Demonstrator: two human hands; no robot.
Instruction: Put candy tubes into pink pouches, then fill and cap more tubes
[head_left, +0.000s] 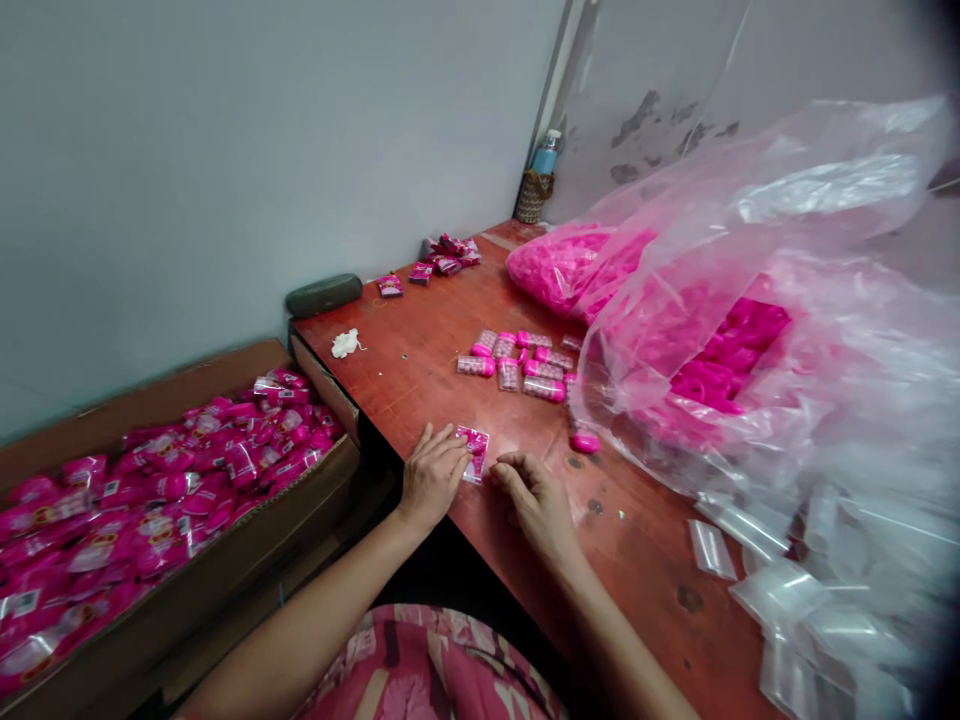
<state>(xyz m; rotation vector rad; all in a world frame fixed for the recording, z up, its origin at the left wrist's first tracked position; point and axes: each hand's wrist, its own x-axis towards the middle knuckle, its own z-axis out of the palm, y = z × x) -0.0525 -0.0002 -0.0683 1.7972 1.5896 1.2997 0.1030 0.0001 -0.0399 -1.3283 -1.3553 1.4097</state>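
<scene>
— Where is the pink packet (pixel 475 452) lying?
— Near edge of the worktop (pixel 420 372), between my hands. I'm pinching its left side with the left hand (pixel 431 480). The right hand (pixel 534 497) is curling just right of it, grip unclear.

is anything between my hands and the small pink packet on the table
Nothing visible: the left hand touches the small pink packet with its fingertips, and the right hand lies right beside it on the table.
</scene>
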